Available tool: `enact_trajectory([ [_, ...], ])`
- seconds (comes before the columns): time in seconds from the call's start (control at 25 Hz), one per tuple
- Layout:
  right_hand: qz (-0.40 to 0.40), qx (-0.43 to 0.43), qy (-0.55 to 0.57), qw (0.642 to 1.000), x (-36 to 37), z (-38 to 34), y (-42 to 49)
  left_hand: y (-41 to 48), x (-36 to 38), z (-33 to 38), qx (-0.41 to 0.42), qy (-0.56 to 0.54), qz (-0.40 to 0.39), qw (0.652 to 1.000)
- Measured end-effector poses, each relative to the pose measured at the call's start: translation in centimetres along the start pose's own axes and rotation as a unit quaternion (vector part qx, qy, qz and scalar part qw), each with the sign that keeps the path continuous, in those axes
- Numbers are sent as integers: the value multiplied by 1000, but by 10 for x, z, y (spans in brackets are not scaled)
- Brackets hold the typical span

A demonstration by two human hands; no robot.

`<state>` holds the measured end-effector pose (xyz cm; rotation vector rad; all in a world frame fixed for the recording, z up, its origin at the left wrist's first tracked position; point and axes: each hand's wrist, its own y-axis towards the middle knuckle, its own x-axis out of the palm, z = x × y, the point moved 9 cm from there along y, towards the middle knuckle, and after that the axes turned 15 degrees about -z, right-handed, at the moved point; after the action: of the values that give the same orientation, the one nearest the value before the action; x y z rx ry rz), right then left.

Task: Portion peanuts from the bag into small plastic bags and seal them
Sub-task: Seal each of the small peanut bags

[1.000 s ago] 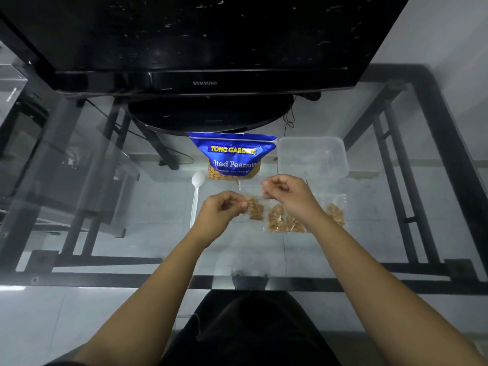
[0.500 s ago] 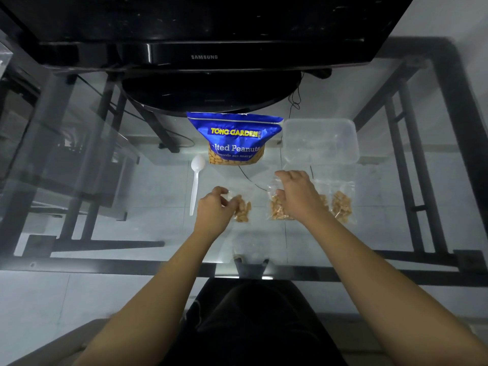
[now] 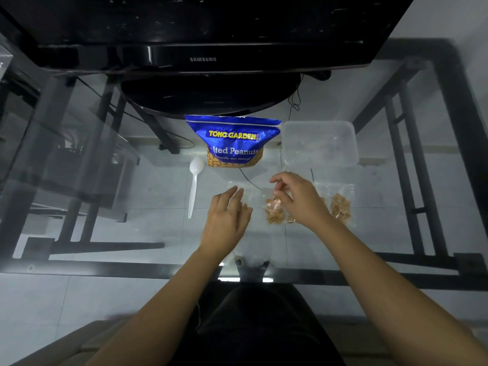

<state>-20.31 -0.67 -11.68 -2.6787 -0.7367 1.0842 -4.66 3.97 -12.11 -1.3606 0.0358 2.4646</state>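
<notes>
The left hand (image 3: 227,217) lies flat, fingers together, over a small bag of peanuts (image 3: 246,207) on the glass table (image 3: 132,233). The right hand (image 3: 298,199) hovers with fingers curled over a second small bag (image 3: 273,213); a third (image 3: 340,207) lies just right of it. Beyond both hands stand the blue peanut bag (image 3: 233,141) and a clear tub (image 3: 319,143). A white spoon (image 3: 194,186) lies left of the left hand.

Both bare forearms reach forward from the bottom corners and converge toward the middle. The left hand (image 3: 227,216) lies palm down, fingers straight and together, pointing ahead and slightly right. The right hand (image 3: 299,198) is raised a little at the wrist, its fingers curled with thumb and forefinger drawn close, seemingly pinching, though motion blur hides the fingertips.
</notes>
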Motion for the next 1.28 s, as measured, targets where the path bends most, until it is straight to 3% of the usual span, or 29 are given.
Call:
enact_trajectory([
  [0.16, 9, -3, 158, 987, -6, -4, -10, 25, 3, 18, -26, -203, -100, 974],
  [0.32, 64, 22, 263, 962, -11, 6, -19, 36, 4, 13, -59, -326, -88, 939],
  [0.48, 69, 39, 409, 909, -5, 14, -24, 38, 1, 17, -90, -493, -105, 859],
  [0.6, 94, 47, 471, 876, -5, 9, -26, 42, -8, 24, -84, -513, -120, 845],
  [0.68, 103, 44, 449, 887, -8, 6, -25, 48, -18, 28, -70, -495, -117, 858],
  [0.8, 113, 47, 400, 908, -14, 3, -25, 58, -36, 41, -17, -336, -112, 935],
  [0.88, 130, 55, 365, 920, -18, 1, -27, 63, -41, 52, 17, -236, -109, 966],
  [1.04, 162, 74, 277, 944, -28, -2, -29, 68, -42, 61, 35, -136, -103, 985],
  [1.28, 172, 90, 238, 952, -38, -4, -33, 65, -46, 53, 18, -131, -116, 984],
])
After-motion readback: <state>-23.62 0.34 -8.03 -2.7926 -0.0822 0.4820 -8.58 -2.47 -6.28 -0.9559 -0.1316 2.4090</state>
